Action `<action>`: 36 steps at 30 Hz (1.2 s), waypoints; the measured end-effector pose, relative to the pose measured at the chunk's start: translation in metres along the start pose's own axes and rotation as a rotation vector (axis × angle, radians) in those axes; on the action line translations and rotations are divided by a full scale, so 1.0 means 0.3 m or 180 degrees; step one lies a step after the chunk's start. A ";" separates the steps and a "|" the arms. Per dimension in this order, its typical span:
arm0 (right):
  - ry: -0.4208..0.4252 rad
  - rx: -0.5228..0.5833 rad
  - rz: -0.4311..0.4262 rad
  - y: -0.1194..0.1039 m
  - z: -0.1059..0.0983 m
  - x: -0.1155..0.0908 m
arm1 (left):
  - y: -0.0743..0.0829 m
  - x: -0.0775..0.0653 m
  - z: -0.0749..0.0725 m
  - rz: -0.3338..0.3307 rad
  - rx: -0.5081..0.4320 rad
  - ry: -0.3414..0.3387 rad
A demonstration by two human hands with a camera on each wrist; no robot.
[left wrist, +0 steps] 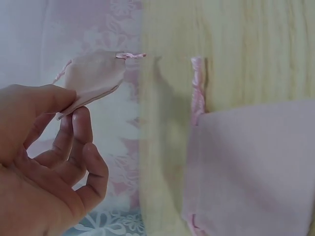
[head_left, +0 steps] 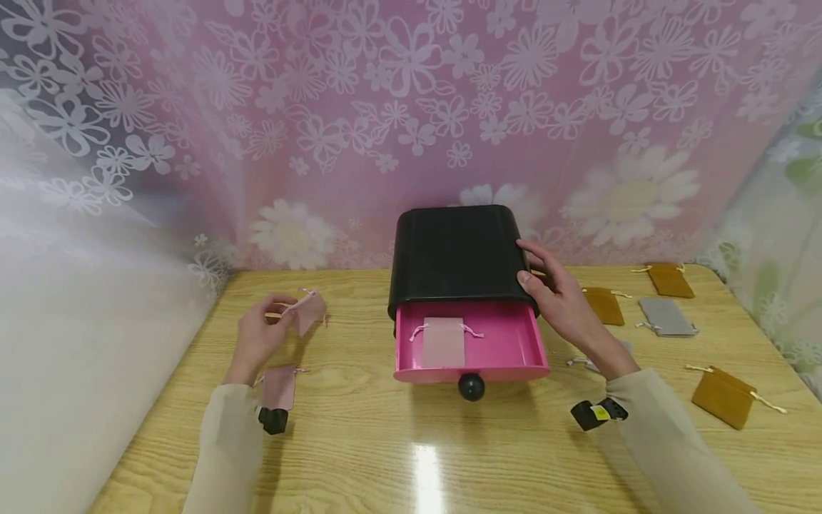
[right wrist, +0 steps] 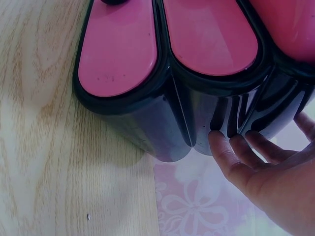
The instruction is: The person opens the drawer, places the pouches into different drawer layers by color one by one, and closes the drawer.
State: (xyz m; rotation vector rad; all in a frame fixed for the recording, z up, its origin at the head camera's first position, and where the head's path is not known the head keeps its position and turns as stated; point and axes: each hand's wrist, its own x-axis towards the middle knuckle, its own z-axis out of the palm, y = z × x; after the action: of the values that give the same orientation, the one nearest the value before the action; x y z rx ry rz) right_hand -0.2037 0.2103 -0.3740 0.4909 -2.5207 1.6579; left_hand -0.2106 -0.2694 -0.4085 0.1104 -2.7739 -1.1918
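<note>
My left hand (head_left: 257, 334) pinches a small pink drawstring pouch (head_left: 311, 313) by one edge, raised over the left of the table. In the left wrist view the pouch (left wrist: 96, 73) tilts from between thumb and fingers, its cords hanging at the sides. Another pink pouch (head_left: 280, 387) lies near my left wrist. My right hand (head_left: 560, 296) rests against the right side of a black drawer cabinet (head_left: 457, 253), fingertips (right wrist: 220, 143) at its wall. The cabinet's top pink drawer (head_left: 507, 332) is pulled out, with a pale pink pouch (head_left: 444, 343) lying flat inside.
On the right of the table lie several brown pouches (head_left: 724, 397) and a grey pouch (head_left: 668, 316); another light pouch is partly hidden under my right wrist. A black round knob (head_left: 472, 387) sticks out from the drawer front. A flowered curtain (head_left: 359, 143) hangs behind the table.
</note>
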 end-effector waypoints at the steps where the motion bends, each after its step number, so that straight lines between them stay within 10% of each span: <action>1: 0.0002 -0.0003 0.0001 0.000 0.000 0.000 | 0.005 -0.002 -0.001 0.0004 -0.0007 0.0015; 36: 0.0035 0.0035 -0.0077 0.004 0.006 0.003 | 0.244 -0.114 -0.056 0.0803 -0.0608 0.0443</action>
State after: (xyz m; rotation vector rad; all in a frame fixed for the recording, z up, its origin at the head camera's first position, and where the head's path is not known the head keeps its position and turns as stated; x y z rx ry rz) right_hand -0.2049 0.2089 -0.3754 0.5096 -2.4890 1.6624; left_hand -0.1759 -0.2273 -0.3467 -0.1630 -2.4525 -1.3170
